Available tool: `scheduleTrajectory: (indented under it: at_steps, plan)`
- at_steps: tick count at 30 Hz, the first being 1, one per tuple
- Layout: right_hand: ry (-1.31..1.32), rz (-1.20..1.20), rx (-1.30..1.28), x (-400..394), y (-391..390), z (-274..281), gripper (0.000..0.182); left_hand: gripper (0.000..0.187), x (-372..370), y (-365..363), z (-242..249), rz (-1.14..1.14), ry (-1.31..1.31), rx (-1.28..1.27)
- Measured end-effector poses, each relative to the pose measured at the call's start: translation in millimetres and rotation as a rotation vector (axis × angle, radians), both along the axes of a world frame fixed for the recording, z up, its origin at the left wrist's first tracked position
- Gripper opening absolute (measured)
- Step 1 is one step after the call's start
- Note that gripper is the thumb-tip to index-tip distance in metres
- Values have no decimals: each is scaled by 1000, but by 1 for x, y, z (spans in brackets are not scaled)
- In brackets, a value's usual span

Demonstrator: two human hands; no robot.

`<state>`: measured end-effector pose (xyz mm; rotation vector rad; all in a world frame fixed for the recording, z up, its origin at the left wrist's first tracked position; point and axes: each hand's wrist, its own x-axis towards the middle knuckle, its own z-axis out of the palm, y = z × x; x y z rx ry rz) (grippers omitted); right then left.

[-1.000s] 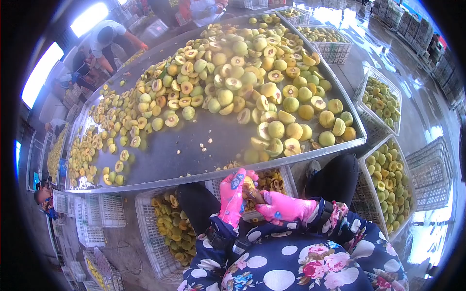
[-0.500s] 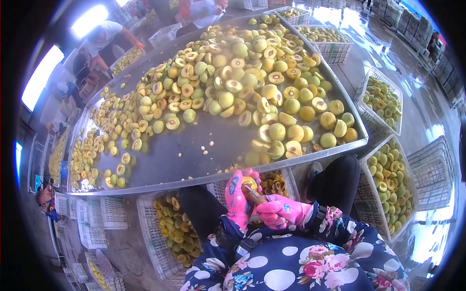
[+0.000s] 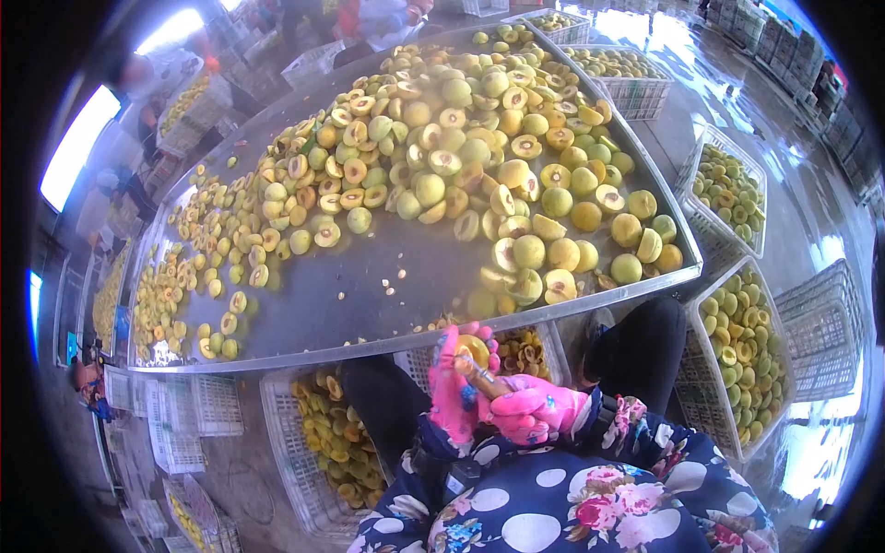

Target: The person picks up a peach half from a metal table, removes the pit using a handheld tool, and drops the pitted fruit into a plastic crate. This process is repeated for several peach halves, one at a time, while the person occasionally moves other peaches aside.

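Note:
In pink gloves, both my hands meet just below the near edge of a metal table [image 3: 304, 309]. My left hand [image 3: 449, 392] is closed round a yellow peach half [image 3: 474, 349], cut side up as far as it shows. My right hand [image 3: 539, 410] grips a small pitting tool with a brown handle [image 3: 487, 380]; its metal tip is at the fruit, and its exact shape is hard to make out. Across the table spreads a heap of halved yellow-green peaches [image 3: 429, 189], some showing reddish-brown centres. A few pale bits lie on the bare metal.
Under the table edge, a crate of peach pieces [image 3: 522, 358] sits between my knees. Another crate [image 3: 281, 433] stands at my left, and a full crate [image 3: 733, 364] at my right. More crates line the right side. Other people are at work beyond the table's far left.
My right hand and the tool have shifted slightly, with the tool's metal end now more visible at the peach half. At the far left, a co-worker has raised a filled crate.

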<state>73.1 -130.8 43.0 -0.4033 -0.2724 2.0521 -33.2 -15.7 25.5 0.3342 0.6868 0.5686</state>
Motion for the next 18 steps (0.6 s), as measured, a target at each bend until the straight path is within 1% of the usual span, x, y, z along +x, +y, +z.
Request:
scheduleTrajectory:
  at_steps: [2, 3, 4, 5, 7, 9, 10, 11, 14, 16, 18]
  plan:
    - [-21, -36, -38, 4, -2, -2, 18, 33, -4, 13, 7, 116, 67, 149]
    - [-92, -20, -32, 7, -3, -2, 19, 33, -10, 21, 9, 178, 105, 226]
    - [-163, -3, -18, 12, -2, -1, 19, 33, -19, 29, 12, 213, 198, 324]
    - [-234, 13, -1, 15, -1, -1, 19, 32, -33, 38, 21, 193, 304, 369]
    - [-565, 68, -86, 19, 3, -21, 21, 33, -64, 54, 28, 278, 474, 575]
    - [-882, 96, -146, 21, 2, -48, 21, 33, -107, 79, 31, 237, 805, 742]
    - [-859, 136, -195, 26, 2, -43, 23, 32, -128, 93, 44, -63, 1263, 1024]
    - [-832, 133, -192, 29, 4, -46, 23, 31, -139, 104, 56, -407, 1712, 1281]
    - [-745, 103, -187, 33, 5, -69, 26, 33, -130, 127, 57, -37, 1412, 1373]
    - [-755, 100, -204, 34, 7, -77, 27, 33, -96, 169, 46, -8, 1091, 1257]
    - [-753, 107, -221, 38, 6, -88, 27, 33, -38, 210, 39, -101, 1029, 1411]
